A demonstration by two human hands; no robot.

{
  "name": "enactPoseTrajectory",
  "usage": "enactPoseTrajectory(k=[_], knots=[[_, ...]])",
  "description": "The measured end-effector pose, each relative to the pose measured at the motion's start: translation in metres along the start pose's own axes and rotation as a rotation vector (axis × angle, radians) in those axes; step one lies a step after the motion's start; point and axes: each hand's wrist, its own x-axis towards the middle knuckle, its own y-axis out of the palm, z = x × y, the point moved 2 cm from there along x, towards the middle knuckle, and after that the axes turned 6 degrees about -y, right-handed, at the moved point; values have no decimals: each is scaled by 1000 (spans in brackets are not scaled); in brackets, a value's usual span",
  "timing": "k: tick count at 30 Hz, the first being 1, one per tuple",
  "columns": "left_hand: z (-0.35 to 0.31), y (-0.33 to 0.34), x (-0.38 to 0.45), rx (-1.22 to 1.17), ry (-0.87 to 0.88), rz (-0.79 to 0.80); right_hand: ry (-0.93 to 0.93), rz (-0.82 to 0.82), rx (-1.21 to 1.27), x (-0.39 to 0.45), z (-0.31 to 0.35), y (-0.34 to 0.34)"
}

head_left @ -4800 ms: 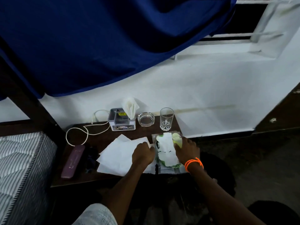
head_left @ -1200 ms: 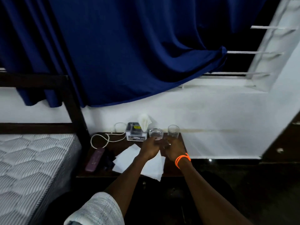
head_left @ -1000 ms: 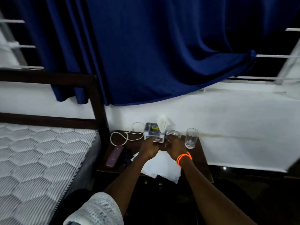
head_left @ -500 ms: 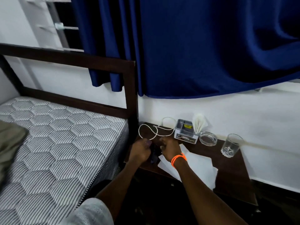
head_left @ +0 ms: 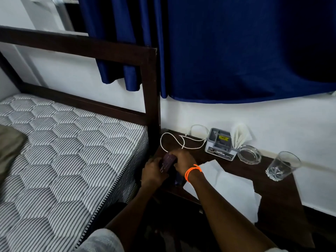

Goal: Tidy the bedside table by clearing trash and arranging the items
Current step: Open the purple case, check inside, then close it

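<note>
On the dark wooden bedside table (head_left: 272, 202), both my hands meet at its left end. My left hand (head_left: 153, 172) and my right hand (head_left: 182, 160), with an orange band on its wrist, together grip a purple case (head_left: 167, 162) lifted slightly off the table. A dark object (head_left: 179, 178) lies under my right wrist, mostly hidden. White paper sheets (head_left: 229, 186) lie spread in the middle. A white cable (head_left: 174, 140) loops along the back left.
A grey holder box (head_left: 219, 144) with white tissue (head_left: 240, 135), a glass ashtray (head_left: 250, 154) and a drinking glass (head_left: 281, 166) stand along the wall. The mattress (head_left: 63, 160) and dark bed frame (head_left: 151, 99) border the table's left. A blue curtain (head_left: 236, 51) hangs above.
My hands left the ashtray area and moved left across the table. They have taken hold of the purple case, which has risen from lying flat. The view has swung toward the bed.
</note>
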Motion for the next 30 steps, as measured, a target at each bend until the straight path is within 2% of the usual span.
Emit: enactPoseTrajectory(k=[8, 14, 17, 24, 30], knots=[[1, -17, 6, -310, -84, -1, -71, 124, -59, 7, 6, 4], [-20, -68, 3, -623, -87, -2, -214, 135, -62, 6, 39, -42], [-34, -96, -3, -762, -67, -17, -266, 48, -28, 1, 58, -75], [-85, -147, -32, -1244, -30, 67, -369, -167, 58, -18, 100, -145], [-123, -171, -64, -1662, 15, 167, -369, -252, 206, -32, 132, -186]])
